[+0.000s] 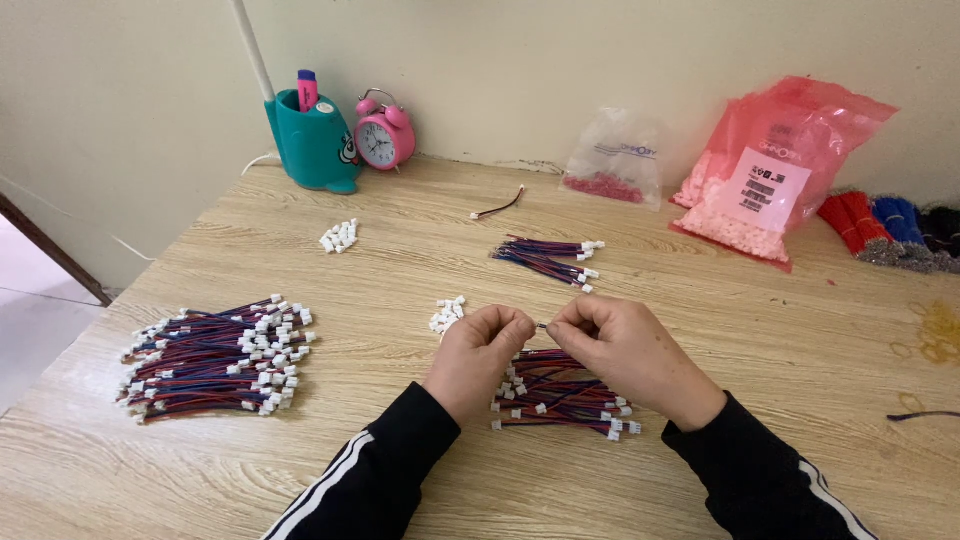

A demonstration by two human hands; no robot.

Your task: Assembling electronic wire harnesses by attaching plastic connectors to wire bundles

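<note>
My left hand (pixel 482 352) and my right hand (pixel 628 350) meet over the middle of the wooden table (pixel 420 230), fingers pinched together on a thin wire (pixel 541 325) between them. What sits at the wire's ends is hidden by the fingertips. Beneath my hands lies a bundle of red and blue wires with white connectors (pixel 560 395). A small heap of loose white connectors (pixel 446 313) sits just left of my left hand.
A large wire pile (pixel 215 355) lies at the left, a smaller bundle (pixel 548 258) beyond my hands, more white connectors (pixel 339 236) and one loose wire (pixel 498 208) further back. A teal pen holder (pixel 312 145), pink alarm clock (pixel 384 133), plastic bags (pixel 612 158) (pixel 770 175) and wire coils (pixel 890 228) line the wall.
</note>
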